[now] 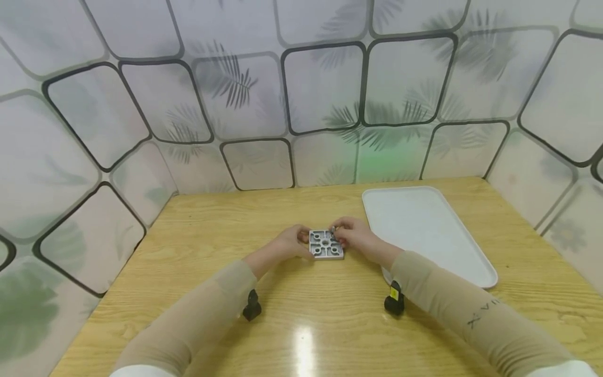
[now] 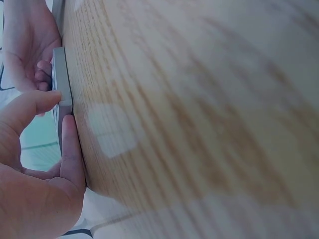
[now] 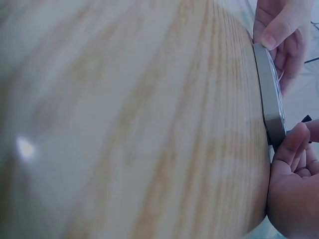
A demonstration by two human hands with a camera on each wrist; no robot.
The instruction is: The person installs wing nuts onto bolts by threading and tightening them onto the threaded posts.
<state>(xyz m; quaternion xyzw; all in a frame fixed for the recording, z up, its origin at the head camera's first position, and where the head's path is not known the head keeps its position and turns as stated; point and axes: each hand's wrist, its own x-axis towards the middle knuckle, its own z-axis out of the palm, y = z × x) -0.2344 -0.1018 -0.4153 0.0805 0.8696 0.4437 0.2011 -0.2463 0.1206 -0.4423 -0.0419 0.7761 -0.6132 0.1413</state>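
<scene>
Metal plate: silver-grey and square (image 1: 325,244), its ribbed face up, with a round boss around its centre and others toward the corners; the outer sides are smooth and plain.
Plate's pose: level, along the worktop (image 1: 282,209), left of the white tray (image 1: 424,230) and apart from it.
Plate's hold: left hand (image 1: 289,243) grips the side away from the tray.
Small part: dark (image 1: 333,229), pinched in the right hand (image 1: 359,239), at the plate's far corner on the tray side; exact shape too small to tell.
</scene>
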